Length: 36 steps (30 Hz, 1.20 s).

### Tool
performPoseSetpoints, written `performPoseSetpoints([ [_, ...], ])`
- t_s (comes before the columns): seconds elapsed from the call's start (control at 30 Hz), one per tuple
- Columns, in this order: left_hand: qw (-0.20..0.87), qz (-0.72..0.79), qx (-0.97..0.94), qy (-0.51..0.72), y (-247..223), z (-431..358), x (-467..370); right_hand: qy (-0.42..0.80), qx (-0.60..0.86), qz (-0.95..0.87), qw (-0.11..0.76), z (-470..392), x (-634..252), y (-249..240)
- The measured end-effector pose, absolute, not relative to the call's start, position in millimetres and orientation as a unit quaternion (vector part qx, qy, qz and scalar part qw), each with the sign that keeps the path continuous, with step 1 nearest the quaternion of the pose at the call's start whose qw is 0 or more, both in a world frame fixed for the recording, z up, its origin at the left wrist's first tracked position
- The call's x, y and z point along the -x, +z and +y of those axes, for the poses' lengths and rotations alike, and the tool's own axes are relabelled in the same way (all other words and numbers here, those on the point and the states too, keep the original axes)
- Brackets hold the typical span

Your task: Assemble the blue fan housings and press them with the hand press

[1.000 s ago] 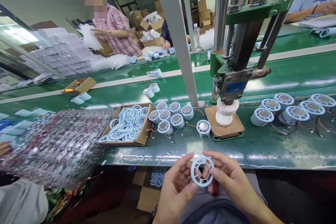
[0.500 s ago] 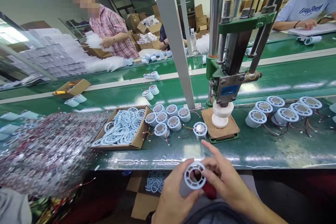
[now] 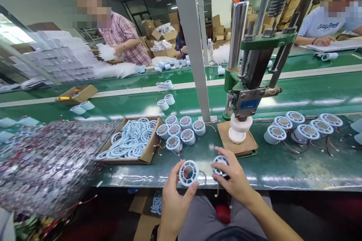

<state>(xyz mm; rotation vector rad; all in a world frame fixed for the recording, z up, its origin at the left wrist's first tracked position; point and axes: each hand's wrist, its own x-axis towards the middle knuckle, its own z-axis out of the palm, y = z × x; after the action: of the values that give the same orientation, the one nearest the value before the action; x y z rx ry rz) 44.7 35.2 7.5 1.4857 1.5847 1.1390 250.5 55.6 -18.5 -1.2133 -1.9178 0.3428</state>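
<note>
My left hand (image 3: 175,196) holds a pale blue cylindrical housing (image 3: 189,173) by its sides, its slotted ring end facing up, above the bench's front edge. To the right, my right hand (image 3: 230,175) has its fingers around a motor piece with a pale blue slotted rim (image 3: 221,165) and a wire hanging below. Behind my right hand stands a green press (image 3: 249,75); its white round head (image 3: 240,124) is over a brown pad (image 3: 226,130). Several finished-looking motor units (image 3: 188,135) stand left of the press.
A cardboard box of blue rings (image 3: 154,150) sits left of the motor units, beside a large pile of wired parts (image 3: 48,162). More motor units (image 3: 308,132) stand on the right. A grey post (image 3: 195,45) rises behind the bench. Two people work across the belt.
My hands have moved apart, the left one carrying the housing up and left. My right hand has left the housing and closed around the motor piece, now nearer the front edge.
</note>
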Motion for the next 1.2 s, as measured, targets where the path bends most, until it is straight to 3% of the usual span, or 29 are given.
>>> performPoseSetpoints([
  [0.17, 0.334, 0.543, -0.667, 0.385, 9, 41, -83, 0.239, 0.486, -0.689, 0.481, 44, -255, -32],
  [0.43, 0.352, 0.517, -0.705, 0.334, 7, 51, -111, 0.215, 0.513, -0.642, 0.527, 39, -244, -44],
  [0.87, 0.264, 0.469, -0.793, 0.284, 7, 59, -103, 0.171, 0.51, -0.692, 0.482, 41, -250, -46],
  [1.0, 0.281, 0.46, -0.8, 0.263, 8, 61, -99, 0.174, 0.513, -0.695, 0.473, 41, -250, -45],
  [1.2, 0.262, 0.488, -0.777, 0.3, -16, 46, -108, 0.162, 0.515, -0.696, 0.473, 40, -247, -50],
])
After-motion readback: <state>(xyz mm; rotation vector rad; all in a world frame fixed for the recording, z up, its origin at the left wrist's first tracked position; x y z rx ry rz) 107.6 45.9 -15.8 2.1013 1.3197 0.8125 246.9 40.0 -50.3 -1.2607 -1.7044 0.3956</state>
